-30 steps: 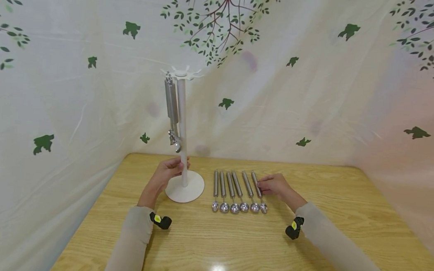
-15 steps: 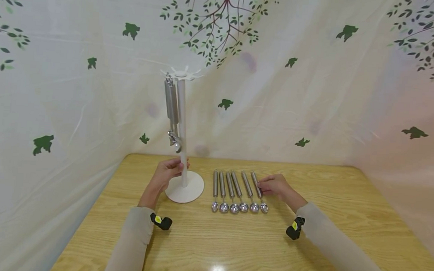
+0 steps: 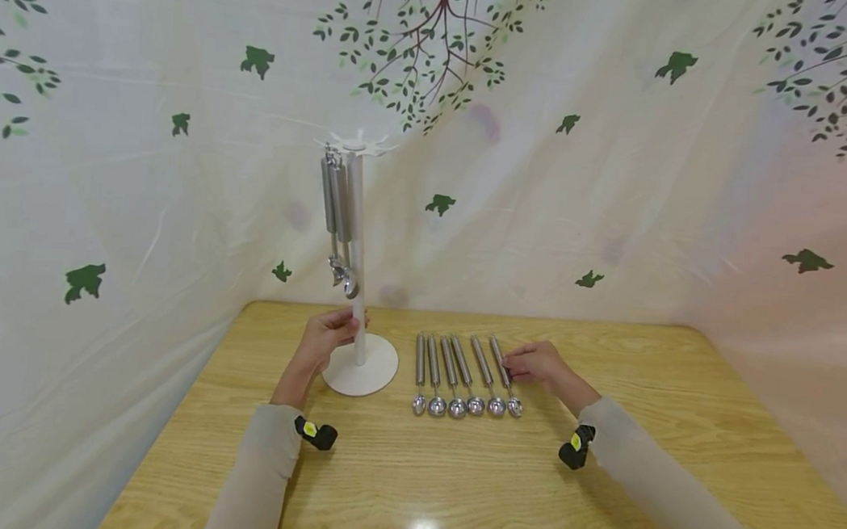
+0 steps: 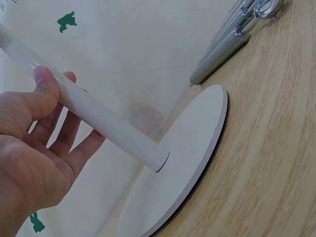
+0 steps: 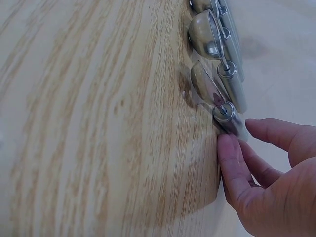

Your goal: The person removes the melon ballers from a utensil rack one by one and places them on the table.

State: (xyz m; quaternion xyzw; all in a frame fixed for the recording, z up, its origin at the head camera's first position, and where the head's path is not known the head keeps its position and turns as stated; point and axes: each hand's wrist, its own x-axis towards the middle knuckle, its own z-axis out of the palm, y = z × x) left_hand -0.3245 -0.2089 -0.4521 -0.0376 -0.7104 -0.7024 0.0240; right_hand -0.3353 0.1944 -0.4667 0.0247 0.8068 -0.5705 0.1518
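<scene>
My left hand (image 3: 327, 339) grips the white pole of an upright stand (image 4: 113, 131) low down, thumb on one side and fingers on the other. The stand has a round white base (image 3: 380, 379) and a ring of hooks (image 3: 354, 143) on top. Two steel melon ballers (image 3: 338, 203) hang from its left side. Several more lie in a row right of the base, handles away from me, bowls towards me. My right hand (image 3: 537, 362) pinches the handle of the rightmost melon baller (image 3: 501, 360), which has an oval bowl (image 5: 201, 81). It lies on the table.
The wooden table (image 3: 410, 482) ends at a pale cloth backdrop (image 3: 512, 246) printed with leaves. Beside the pinched one lies a melon baller with a round bowl (image 5: 203, 34). The hanging pair's bowls are just above my left hand.
The hooks on top of the stand have turned slightly, and the two hanging melon ballers now show further apart. Both hands and the row on the table stay in place.
</scene>
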